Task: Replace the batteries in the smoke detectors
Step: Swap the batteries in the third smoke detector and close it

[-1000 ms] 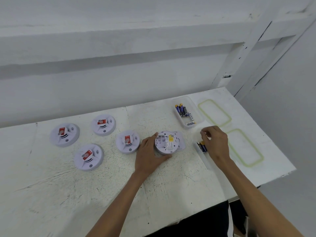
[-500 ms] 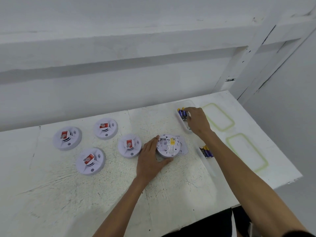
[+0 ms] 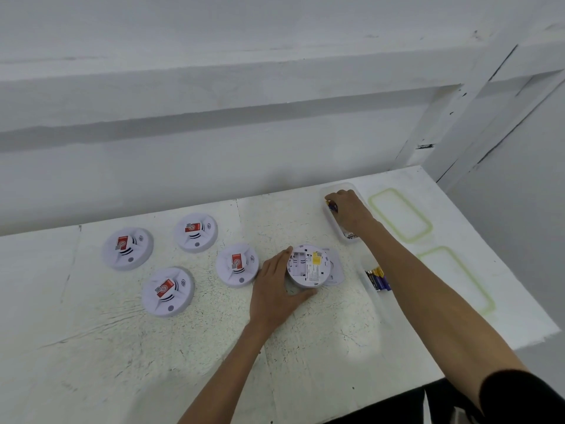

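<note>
Fingers (image 3: 282, 258) of my left hand (image 3: 273, 289) curl round the open detector (image 3: 307, 266), mid surface (image 3: 153, 362). My right hand (image 3: 350, 209) pinches a battery (image 3: 331, 205) in the tray (image 3: 342, 187) near the far right corner.

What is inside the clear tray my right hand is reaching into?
Blue batteries show beside the right hand in the clear tray, and something white with dark print lies at its near end. The hand covers the rest.

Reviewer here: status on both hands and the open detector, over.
Left hand grips open detector, battery bay looks empty. Right hand in far tray, pinching batteries. Loose cover beside detector, nothing blocking.
</note>
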{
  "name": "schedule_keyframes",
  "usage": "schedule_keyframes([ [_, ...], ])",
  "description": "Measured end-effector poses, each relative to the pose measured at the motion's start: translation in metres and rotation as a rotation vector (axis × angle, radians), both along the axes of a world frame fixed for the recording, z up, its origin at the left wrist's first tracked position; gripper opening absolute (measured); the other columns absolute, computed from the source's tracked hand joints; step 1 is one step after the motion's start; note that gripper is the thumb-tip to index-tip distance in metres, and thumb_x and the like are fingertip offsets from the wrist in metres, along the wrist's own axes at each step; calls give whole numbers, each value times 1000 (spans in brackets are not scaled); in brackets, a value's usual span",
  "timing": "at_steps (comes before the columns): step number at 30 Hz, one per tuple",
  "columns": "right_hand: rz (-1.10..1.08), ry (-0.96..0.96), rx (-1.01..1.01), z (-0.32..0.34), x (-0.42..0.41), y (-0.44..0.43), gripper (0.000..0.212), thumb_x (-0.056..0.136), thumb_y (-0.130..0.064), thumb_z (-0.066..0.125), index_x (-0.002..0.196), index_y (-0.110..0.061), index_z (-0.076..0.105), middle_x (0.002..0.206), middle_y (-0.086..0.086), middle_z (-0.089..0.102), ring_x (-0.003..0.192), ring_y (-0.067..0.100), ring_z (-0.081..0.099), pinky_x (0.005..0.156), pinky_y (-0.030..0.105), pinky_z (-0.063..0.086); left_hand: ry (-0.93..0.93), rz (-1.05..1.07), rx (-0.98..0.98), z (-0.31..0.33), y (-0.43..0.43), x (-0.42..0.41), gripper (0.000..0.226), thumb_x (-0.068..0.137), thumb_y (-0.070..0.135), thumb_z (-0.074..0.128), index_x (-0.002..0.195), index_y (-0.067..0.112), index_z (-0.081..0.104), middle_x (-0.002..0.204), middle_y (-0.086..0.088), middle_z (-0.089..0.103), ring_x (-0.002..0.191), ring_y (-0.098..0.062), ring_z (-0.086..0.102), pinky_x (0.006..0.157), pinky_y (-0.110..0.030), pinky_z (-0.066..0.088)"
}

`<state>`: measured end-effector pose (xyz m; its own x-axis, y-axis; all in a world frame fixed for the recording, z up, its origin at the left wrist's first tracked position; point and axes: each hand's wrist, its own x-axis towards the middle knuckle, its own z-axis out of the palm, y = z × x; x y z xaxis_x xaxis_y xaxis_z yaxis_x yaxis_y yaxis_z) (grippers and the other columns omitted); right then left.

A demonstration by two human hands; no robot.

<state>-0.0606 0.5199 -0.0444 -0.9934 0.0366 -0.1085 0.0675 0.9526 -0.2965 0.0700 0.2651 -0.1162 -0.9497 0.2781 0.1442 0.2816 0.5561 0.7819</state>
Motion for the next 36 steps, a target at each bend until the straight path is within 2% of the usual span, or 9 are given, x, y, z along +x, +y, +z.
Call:
schedule_keyframes([
  [6,19,61,-42,3,2,4,27,94,-9,57,121,-10,62,106,13,60,97,31,58,77,29,41,7,-3,-8,0,0,-1,105,71,77,75,154,21,42,152,9,50,138,-10,47,117,-39,39],
  [9,-56,161,-129,8,7,6,27,89,-6,59,115,-12,66,98,11,58,85,28,58,72,28,41,15,-7,-7,2,0,1,105,71,76,76,154,22,41,153,8,50,138,-10,47,118,-31,35],
  [12,-202,292,-260,21,16,-2,23,86,-11,64,108,-15,69,96,8,64,79,22,62,73,26,47,11,-7,-5,5,0,1,105,71,75,76,154,22,41,153,9,49,139,-9,46,117,-27,32],
  [17,-305,454,-530,45,47,-43,21,83,-10,68,103,-16,69,87,0,70,74,13,66,69,5,44,17,-6,2,6,0,1,103,71,73,77,153,22,42,151,9,50,138,-9,47,117,-29,36],
  [21,-226,400,-640,45,79,-80,19,86,-10,70,103,-19,67,80,-2,71,72,12,70,70,19,56,9,-9,1,8,0,1,103,70,71,79,153,22,42,151,9,51,137,-9,47,116,-30,37],
  [23,-195,346,-645,38,93,-92,18,87,-10,72,102,-18,68,81,-4,71,72,10,70,71,20,58,3,-5,-1,9,1,2,103,70,69,81,152,22,42,149,7,52,136,-11,48,115,-30,37],
  [29,-186,283,-574,10,120,-104,16,87,-17,74,101,-19,69,85,-5,69,75,6,66,73,24,58,-13,6,-6,5,1,2,105,68,71,78,152,22,41,147,6,54,133,-12,51,113,-32,40],
  [33,-154,286,-502,0,127,-103,14,87,-22,74,100,-18,71,87,-4,69,76,9,63,73,28,57,-5,15,11,5,2,2,102,68,70,80,150,21,45,143,5,58,130,-10,53,111,-28,42],
  [36,-127,297,-393,-5,127,-105,17,88,-21,72,103,-13,73,97,2,65,86,16,61,78,29,54,0,8,17,9,2,3,100,69,64,83,151,21,44,145,6,57,132,-9,51,112,-21,36],
])
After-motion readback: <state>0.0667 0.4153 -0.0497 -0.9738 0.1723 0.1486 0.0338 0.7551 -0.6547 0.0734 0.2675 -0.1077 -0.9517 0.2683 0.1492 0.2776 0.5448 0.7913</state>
